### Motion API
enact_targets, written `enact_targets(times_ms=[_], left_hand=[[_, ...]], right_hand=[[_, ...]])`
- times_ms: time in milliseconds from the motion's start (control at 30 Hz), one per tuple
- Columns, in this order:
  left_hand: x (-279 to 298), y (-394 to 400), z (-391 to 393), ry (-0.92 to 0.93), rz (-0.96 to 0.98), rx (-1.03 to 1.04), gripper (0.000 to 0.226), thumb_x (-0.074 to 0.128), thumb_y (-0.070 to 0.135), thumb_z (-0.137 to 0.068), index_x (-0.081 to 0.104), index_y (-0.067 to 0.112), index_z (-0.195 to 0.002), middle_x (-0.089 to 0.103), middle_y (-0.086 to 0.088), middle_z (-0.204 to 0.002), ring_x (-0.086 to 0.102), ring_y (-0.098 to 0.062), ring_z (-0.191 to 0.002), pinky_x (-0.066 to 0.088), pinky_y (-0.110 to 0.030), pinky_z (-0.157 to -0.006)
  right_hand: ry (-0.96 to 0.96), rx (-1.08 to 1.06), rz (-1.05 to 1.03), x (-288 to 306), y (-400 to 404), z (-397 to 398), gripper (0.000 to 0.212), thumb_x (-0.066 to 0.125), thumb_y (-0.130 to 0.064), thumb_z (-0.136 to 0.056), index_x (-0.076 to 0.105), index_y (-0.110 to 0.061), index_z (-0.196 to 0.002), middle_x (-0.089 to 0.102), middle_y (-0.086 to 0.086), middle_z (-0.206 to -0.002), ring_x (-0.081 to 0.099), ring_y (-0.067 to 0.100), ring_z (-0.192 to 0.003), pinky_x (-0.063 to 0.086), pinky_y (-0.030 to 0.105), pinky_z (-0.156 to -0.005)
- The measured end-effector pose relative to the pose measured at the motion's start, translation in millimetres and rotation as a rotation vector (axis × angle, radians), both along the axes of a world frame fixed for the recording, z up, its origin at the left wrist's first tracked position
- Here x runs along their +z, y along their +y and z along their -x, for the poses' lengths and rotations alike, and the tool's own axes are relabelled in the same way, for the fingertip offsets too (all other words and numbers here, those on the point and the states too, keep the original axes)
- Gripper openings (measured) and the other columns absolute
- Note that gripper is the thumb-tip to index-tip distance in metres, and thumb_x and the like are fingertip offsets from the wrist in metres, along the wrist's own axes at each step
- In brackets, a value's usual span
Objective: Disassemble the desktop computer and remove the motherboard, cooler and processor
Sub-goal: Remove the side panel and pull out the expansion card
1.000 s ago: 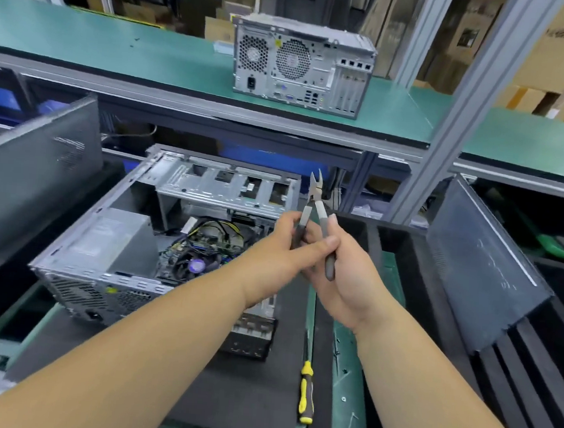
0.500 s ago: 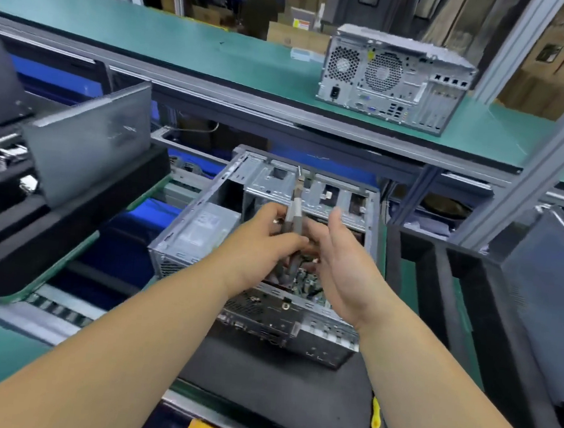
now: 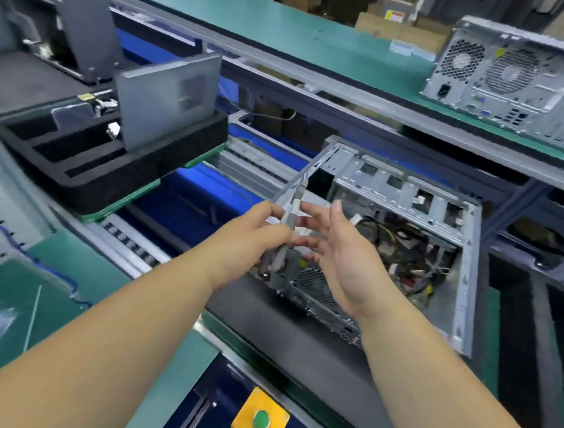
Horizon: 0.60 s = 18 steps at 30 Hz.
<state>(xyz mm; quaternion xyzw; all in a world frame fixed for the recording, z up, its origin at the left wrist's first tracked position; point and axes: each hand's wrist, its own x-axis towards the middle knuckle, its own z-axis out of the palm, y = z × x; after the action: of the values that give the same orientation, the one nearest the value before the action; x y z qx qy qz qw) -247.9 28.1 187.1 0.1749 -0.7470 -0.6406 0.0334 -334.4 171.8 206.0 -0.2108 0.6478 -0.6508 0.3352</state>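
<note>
Since half a second ago the view has swung left, and the right hand (image 3: 342,253) has let go of the pliers (image 3: 286,228), its fingers now spread loosely. The left hand (image 3: 251,238) alone grips the pliers' handles. The open computer case (image 3: 407,245) lies on the dark mat behind both hands, cables showing inside. A second tower (image 3: 520,81) stands on the upper tabletop (image 3: 289,33).

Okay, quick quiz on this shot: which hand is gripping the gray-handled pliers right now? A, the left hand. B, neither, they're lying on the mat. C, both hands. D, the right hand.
A: the left hand has its fingers curled round the pliers, while the right hand is spread open beside them, in front of the open computer case.
</note>
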Motion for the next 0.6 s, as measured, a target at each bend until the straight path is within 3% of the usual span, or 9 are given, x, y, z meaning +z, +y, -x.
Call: enact_targets(times_ms=[133,233,333,367,467,600], left_hand=[[-14.2,-19.8,-41.8,-0.006,0.012,0.001,0.049,0.067,0.051,-0.064,0.052,0.041,-0.109,0.068,0.009,-0.105,0.064,-0.023,-0.103,0.049,-0.047,-0.095],[-31.0,-34.0,-77.4,-0.043,0.046,0.056,0.058,0.07,0.048,-0.062,0.048,0.036,-0.115,0.06,0.003,-0.116,0.06,-0.018,-0.107,0.049,-0.036,-0.092],[-50.3,-47.9,-107.2,-0.088,0.026,0.149,0.052,0.069,0.037,-0.065,0.051,0.03,-0.113,0.059,0.002,-0.11,0.062,-0.007,-0.093,0.047,-0.012,-0.072],[-59.7,-53.6,-114.7,-0.126,0.042,0.193,0.05,0.069,0.037,-0.064,0.052,0.03,-0.11,0.06,0.003,-0.106,0.063,-0.005,-0.089,0.046,-0.011,-0.068],[-97.0,-71.8,-132.6,-0.408,0.195,0.345,0.049,0.068,0.046,-0.058,0.05,0.026,-0.1,0.061,0.0,-0.099,0.06,-0.015,-0.079,0.044,-0.028,-0.064],[-148.1,-84.4,-152.5,-0.758,0.369,0.419,0.058,0.069,0.05,-0.057,0.047,0.017,-0.098,0.053,-0.007,-0.101,0.055,-0.019,-0.077,0.036,-0.028,-0.054]], right_hand=[[0.072,0.079,-0.065,-12.1,-28.1,-20.7,0.044,0.024,-0.041,-0.105,0.058,-0.023,-0.125,0.063,-0.002,-0.113,0.06,0.008,-0.082,0.042,0.035,-0.085],[0.124,0.121,-0.114,-21.7,-47.0,-34.6,0.035,0.024,-0.035,-0.106,0.056,-0.028,-0.12,0.062,-0.001,-0.116,0.058,0.012,-0.085,0.042,0.031,-0.083],[0.184,0.195,-0.132,-33.4,-58.9,-47.1,0.032,0.03,-0.047,-0.102,0.057,-0.038,-0.115,0.064,-0.01,-0.114,0.062,0.01,-0.087,0.043,0.03,-0.084],[0.194,0.22,-0.135,-36.6,-61.5,-50.8,0.035,0.031,-0.054,-0.096,0.058,-0.041,-0.114,0.064,-0.012,-0.113,0.064,0.008,-0.087,0.043,0.028,-0.083],[0.197,0.266,-0.148,-43.3,-68.4,-58.0,0.043,0.034,-0.066,-0.082,0.06,-0.046,-0.111,0.066,-0.019,-0.108,0.066,0.004,-0.084,0.043,0.025,-0.082],[0.165,0.273,-0.177,-49.4,-73.1,-61.0,0.047,0.036,-0.068,-0.074,0.062,-0.047,-0.108,0.067,-0.019,-0.104,0.068,0.006,-0.082,0.043,0.028,-0.082]])
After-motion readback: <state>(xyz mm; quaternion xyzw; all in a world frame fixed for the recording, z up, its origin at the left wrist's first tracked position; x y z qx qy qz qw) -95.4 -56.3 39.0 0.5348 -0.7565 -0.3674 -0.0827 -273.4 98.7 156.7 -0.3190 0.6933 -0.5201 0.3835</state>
